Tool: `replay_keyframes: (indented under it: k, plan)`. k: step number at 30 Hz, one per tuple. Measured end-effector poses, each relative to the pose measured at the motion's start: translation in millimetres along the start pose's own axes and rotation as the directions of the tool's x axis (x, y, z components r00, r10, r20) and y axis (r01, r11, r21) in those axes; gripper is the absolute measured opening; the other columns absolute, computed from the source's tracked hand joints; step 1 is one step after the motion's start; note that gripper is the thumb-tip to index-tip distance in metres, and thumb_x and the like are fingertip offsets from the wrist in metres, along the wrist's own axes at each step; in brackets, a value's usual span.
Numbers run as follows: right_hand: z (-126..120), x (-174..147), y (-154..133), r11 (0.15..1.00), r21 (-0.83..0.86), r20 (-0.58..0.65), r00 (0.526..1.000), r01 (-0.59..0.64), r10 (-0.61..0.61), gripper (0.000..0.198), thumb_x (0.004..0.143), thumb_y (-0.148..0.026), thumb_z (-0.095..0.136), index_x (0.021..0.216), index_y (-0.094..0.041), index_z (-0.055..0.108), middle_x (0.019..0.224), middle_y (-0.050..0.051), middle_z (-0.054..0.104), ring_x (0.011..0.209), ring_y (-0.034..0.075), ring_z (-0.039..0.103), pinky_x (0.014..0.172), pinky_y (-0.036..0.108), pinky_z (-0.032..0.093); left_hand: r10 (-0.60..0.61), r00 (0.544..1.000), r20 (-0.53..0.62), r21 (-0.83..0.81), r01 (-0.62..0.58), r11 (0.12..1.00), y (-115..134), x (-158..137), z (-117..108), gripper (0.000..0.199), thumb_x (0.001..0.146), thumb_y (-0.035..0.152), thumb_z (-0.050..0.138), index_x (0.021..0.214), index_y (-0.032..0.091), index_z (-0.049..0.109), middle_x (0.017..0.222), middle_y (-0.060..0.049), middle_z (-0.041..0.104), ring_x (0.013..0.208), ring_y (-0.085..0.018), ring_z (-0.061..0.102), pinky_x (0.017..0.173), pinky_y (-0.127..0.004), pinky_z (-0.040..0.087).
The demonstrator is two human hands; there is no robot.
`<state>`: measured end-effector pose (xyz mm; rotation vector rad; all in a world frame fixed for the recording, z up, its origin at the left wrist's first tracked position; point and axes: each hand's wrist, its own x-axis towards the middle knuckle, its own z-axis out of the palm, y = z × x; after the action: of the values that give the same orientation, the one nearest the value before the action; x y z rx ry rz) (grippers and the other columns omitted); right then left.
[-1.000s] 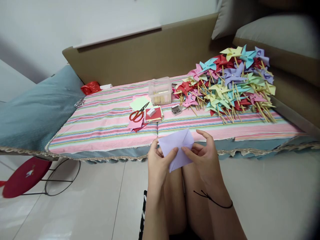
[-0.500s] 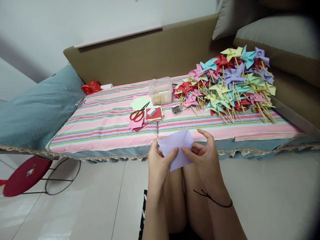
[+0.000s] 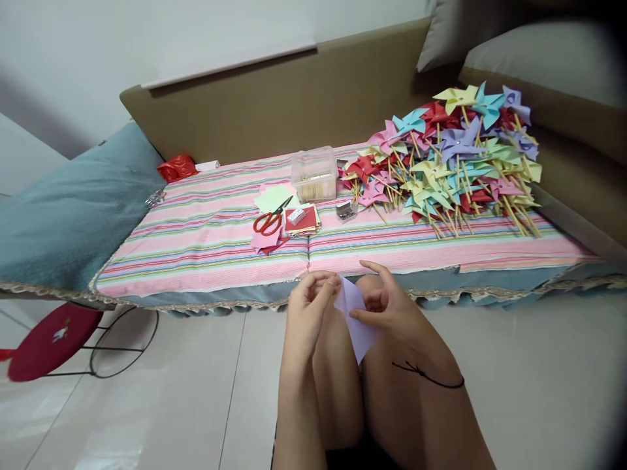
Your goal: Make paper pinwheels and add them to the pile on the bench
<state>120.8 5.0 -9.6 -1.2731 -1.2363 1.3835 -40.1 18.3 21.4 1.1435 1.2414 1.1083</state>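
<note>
A purple sheet of paper (image 3: 361, 333) hangs tilted between my hands, above my knees. My left hand (image 3: 313, 297) pinches its upper left corner between thumb and fingers. On the other side my right hand (image 3: 386, 303) grips the paper with its thumb across the front, the index finger raised away and the other fingers curled behind. Past my hands on the striped cloth lie orange-handled scissors (image 3: 268, 224), resting on coloured paper pieces. Beside them is a stack of cut paper squares (image 3: 308, 223) with a small white box (image 3: 296, 216) on top.
A clear plastic box (image 3: 316, 173) with sticks stands behind the paper stack, near a small open case of pins (image 3: 346, 210). Many coloured paper pinwheels (image 3: 458, 143) are heaped at the right. A red plastic bag (image 3: 177, 168) lies far left; a red stool (image 3: 56, 341) stands on the floor.
The purple paper has turned from facing me nearly flat to hanging slanted and lower. My left hand has moved its pinch to a corner; my right hand has shifted slightly.
</note>
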Motion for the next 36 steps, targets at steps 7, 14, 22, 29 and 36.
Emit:
replay_keyframes:
  k: [7, 14, 22, 29, 36]
  plan:
    - [-3.3, 0.2, 1.1, 0.993, 0.11, 0.089, 0.996, -0.041, 0.031, 0.091, 0.062, -0.028, 0.078, 0.138, -0.02, 0.03, 0.053, -0.011, 0.051, 0.047, 0.01, 0.047, 0.046, 0.021, 0.033, 0.045, 0.998, 0.048, 0.076, -0.049, 0.996, -1.5, 3.1, 1.0, 0.022, 0.086, 0.037, 0.057, 0.092, 0.02, 0.07, 0.099, -0.005, 0.069, 0.099, -0.019, 0.059, 0.086, -0.027, 0.042]
    - [-8.1, -1.4, 0.0, 0.962, 0.263, 0.064, 0.996, -0.074, 0.059, 0.094, 0.063, -0.031, 0.081, 0.14, -0.023, 0.028, 0.052, -0.014, 0.043, 0.046, 0.008, 0.04, 0.047, 0.02, 0.028, -0.073, 0.985, 0.159, 0.011, 0.072, 0.997, -3.0, 5.2, -6.4, 0.028, 0.084, 0.044, 0.058, 0.082, 0.019, 0.069, 0.084, -0.003, 0.067, 0.071, -0.014, 0.054, 0.062, -0.023, 0.039]
    - [-8.3, 1.3, 7.3, 0.984, 0.165, -0.006, 0.997, -0.071, 0.073, 0.095, 0.061, -0.033, 0.081, 0.141, -0.023, 0.031, 0.058, -0.01, 0.057, 0.051, 0.014, 0.054, 0.051, 0.025, 0.042, -0.058, 0.985, 0.161, 0.035, 0.053, 0.998, -2.6, 4.4, -9.8, 0.023, 0.083, 0.039, 0.061, 0.075, 0.02, 0.07, 0.088, -0.004, 0.07, 0.083, -0.017, 0.059, 0.072, -0.024, 0.042]
    - [-5.3, 2.8, 8.7, 0.995, 0.093, -0.042, 0.999, -0.024, 0.028, 0.092, 0.062, -0.031, 0.08, 0.14, -0.022, 0.033, 0.056, -0.01, 0.057, 0.051, 0.013, 0.054, 0.05, 0.024, 0.041, -0.081, 0.969, 0.232, -0.01, 0.086, 0.996, -4.7, 4.5, -9.4, 0.019, 0.077, 0.034, 0.069, 0.07, 0.016, 0.068, 0.081, -0.006, 0.069, 0.081, -0.018, 0.062, 0.072, -0.027, 0.044]
    - [-5.2, 1.9, 9.8, 0.993, 0.107, -0.009, 0.999, -0.041, 0.042, 0.094, 0.064, -0.033, 0.079, 0.142, -0.022, 0.027, 0.056, -0.01, 0.056, 0.053, 0.013, 0.053, 0.052, 0.024, 0.04, -0.183, 0.937, 0.298, -0.027, 0.2, 0.979, -4.2, 0.7, -14.3, 0.029, 0.064, 0.027, 0.08, 0.084, 0.018, 0.061, 0.085, -0.004, 0.07, 0.076, -0.014, 0.064, 0.073, -0.026, 0.046]
